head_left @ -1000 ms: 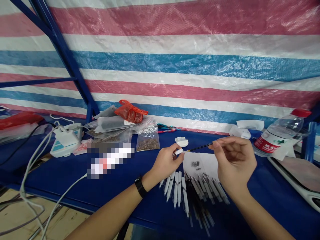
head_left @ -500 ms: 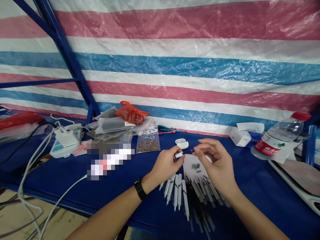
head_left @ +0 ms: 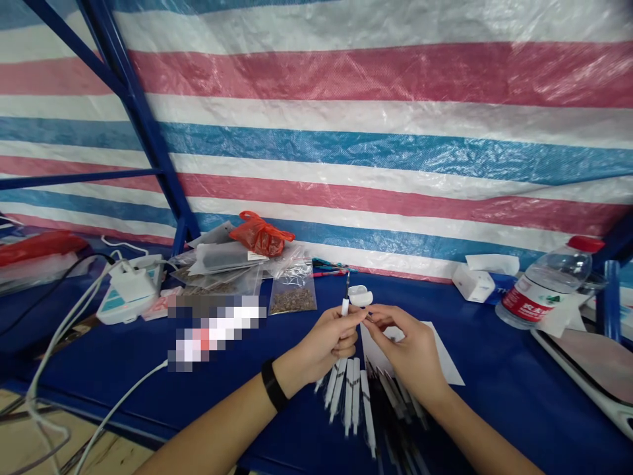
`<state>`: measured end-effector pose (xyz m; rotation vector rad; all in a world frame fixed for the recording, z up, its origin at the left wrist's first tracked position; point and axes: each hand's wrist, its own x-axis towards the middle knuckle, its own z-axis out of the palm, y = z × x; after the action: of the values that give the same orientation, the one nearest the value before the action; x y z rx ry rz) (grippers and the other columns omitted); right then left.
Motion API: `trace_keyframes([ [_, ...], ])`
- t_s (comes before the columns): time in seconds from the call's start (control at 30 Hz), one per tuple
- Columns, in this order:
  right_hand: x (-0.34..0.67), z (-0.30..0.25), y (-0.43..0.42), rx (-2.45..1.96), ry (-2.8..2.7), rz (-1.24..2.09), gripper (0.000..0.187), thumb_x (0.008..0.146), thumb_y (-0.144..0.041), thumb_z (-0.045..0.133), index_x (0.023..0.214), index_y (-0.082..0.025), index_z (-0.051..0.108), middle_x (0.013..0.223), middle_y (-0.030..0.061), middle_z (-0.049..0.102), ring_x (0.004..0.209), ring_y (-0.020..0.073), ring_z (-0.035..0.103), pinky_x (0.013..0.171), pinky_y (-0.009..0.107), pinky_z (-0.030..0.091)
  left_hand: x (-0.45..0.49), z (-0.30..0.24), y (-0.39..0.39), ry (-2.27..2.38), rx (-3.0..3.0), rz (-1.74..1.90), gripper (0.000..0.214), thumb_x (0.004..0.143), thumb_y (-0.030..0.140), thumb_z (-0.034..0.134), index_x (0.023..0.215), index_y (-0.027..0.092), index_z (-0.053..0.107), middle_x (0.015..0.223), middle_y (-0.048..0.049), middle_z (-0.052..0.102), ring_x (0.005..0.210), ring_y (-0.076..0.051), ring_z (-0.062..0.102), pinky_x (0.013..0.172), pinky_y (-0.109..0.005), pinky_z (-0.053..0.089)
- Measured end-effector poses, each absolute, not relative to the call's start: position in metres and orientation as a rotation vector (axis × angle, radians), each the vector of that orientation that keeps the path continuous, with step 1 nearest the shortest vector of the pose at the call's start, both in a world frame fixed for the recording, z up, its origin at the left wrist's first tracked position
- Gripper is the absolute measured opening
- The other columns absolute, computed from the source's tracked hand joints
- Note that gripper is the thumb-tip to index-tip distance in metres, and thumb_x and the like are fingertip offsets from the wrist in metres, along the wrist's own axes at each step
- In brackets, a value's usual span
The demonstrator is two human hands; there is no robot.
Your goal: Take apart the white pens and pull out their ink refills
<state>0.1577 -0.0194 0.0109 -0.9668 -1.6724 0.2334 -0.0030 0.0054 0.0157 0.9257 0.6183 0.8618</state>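
Note:
My left hand [head_left: 330, 340] is closed around a small white pen part [head_left: 345, 305] that stands upright with a thin dark tip on top. My right hand [head_left: 403, 349] meets it from the right, its fingertips pinched together against the left hand's fingers; what they pinch is too small to name. Below both hands, white pen barrels [head_left: 350, 392] and dark refills [head_left: 395, 396] lie in rows on the blue table [head_left: 494, 409]. A white sheet [head_left: 445, 359] lies under my right hand. A black band sits on my left wrist.
A white earbud case [head_left: 361, 295] lies just beyond the hands. Bags of small parts [head_left: 293, 290] and a red bag [head_left: 260, 233] are at the back left, a power strip [head_left: 129, 290] with white cables on the left. Water bottle [head_left: 546, 284], tissue pack [head_left: 482, 280] and a tablet-like device [head_left: 588, 359] lie right.
My right hand pushed the thin dark refill leftward into the white part and closed in on the left hand. The white part turned from lying sideways to upright. The view tilted slightly upward.

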Motion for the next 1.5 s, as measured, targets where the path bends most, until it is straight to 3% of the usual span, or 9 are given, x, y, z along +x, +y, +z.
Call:
trace_keyframes([
  [0.27,0.159,0.014,-0.021,-0.853,-1.669,0.164,0.007,0.088,-0.017,0.07,0.087,-0.023,0.075,0.076,0.001,0.072,0.061,0.0139,0.067,0.06,0.023,0.058,-0.003,0.018,0.005,0.55,0.885,0.841,0.049,0.067,0.047,0.089,0.077,0.018,0.051,0.046,0.0145,0.028,0.04,-0.002,0.014,0.042,-0.021,0.008],
  [0.4,0.157,0.013,-0.023,-0.901,-1.565,0.328,0.003,0.088,-0.024,0.072,0.086,-0.023,0.074,0.078,0.0021,0.074,0.064,0.0152,0.07,0.06,0.023,0.058,0.0,0.02,0.003,0.598,0.912,0.834,0.05,0.067,0.055,0.084,0.072,0.019,0.05,0.046,0.013,0.03,0.039,-0.003,0.014,0.042,-0.023,0.007],
  [0.57,0.164,0.023,-0.02,-0.925,-1.228,0.58,0.02,0.077,-0.039,0.084,0.076,-0.022,0.073,0.072,0.0032,0.075,0.065,0.0171,0.072,0.062,0.025,0.059,0.004,0.018,-0.001,0.722,1.094,0.845,0.061,0.077,0.078,0.062,0.068,0.019,0.05,0.047,0.0125,0.022,0.04,-0.004,0.012,0.044,-0.025,0.008],
  [0.8,0.172,0.042,-0.014,-0.864,-0.912,0.882,0.04,0.056,-0.051,0.096,0.072,-0.022,0.073,0.073,0.0017,0.075,0.067,0.0163,0.071,0.067,0.028,0.059,0.007,0.012,-0.002,0.877,1.522,0.916,0.075,0.082,0.087,0.045,0.049,0.021,0.03,0.045,0.0078,0.022,0.044,-0.007,0.019,0.05,-0.029,0.015],
  [1.03,0.169,0.045,-0.021,-0.863,-0.916,1.124,0.04,0.056,-0.05,0.097,0.075,-0.023,0.074,0.076,0.0008,0.075,0.07,0.0172,0.073,0.071,0.029,0.06,0.006,0.006,0.001,0.922,1.601,0.888,0.075,0.082,0.087,0.043,0.05,0.022,0.025,0.048,0.0072,0.018,0.049,-0.009,0.018,0.054,-0.03,0.015],
  [1.27,0.167,0.047,-0.026,-0.931,-1.022,1.11,0.045,0.056,-0.057,0.095,0.075,-0.022,0.074,0.073,0.0024,0.075,0.067,0.0179,0.072,0.072,0.031,0.059,0.006,0.005,0.003,0.924,1.636,0.886,0.074,0.082,0.087,0.042,0.05,0.022,0.027,0.049,0.0073,0.018,0.051,-0.009,0.018,0.055,-0.03,0.015],
  [1.5,0.164,0.05,-0.026,-0.908,-1.055,1.12,0.041,0.057,-0.052,0.095,0.073,-0.021,0.073,0.071,0.0019,0.073,0.066,0.0174,0.071,0.069,0.03,0.06,0.005,0.009,0.001,0.944,1.662,0.871,0.075,0.08,0.09,0.04,0.051,0.022,0.028,0.051,0.007,0.019,0.052,-0.009,0.019,0.055,-0.03,0.015],
])
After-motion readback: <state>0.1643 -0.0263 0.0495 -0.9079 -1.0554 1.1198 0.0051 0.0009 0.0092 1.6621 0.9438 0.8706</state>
